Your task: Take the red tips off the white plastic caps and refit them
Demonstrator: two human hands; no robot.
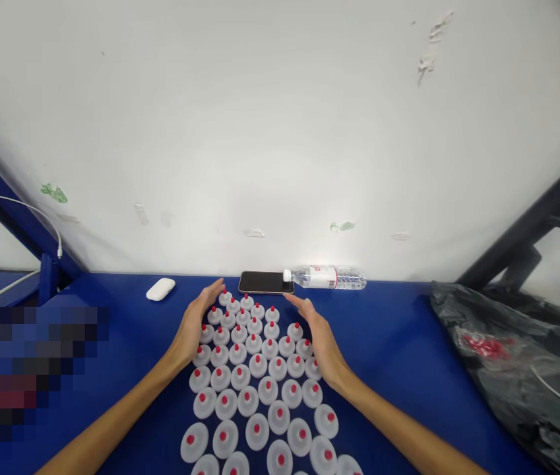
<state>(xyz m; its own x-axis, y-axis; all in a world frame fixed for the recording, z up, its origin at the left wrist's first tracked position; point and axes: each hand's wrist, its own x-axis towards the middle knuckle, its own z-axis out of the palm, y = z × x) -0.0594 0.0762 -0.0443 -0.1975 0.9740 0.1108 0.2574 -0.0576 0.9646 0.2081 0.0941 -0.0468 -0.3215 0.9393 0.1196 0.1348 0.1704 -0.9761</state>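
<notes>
Head | left hand (194,324), right hand (326,346) flanked red-tipped caps (254,441) | fingers extended, empty | likely light, stiff; rims pinchable, 3/9 o'clock

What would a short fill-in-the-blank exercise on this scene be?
The white pieces between the left hand and right hand have tips coloured ____. The tabletop is coloured ____. The clear bottle lies on its ____. The white case lies nearer the ____ hand.

Missing words: red; blue; side; left.
</notes>
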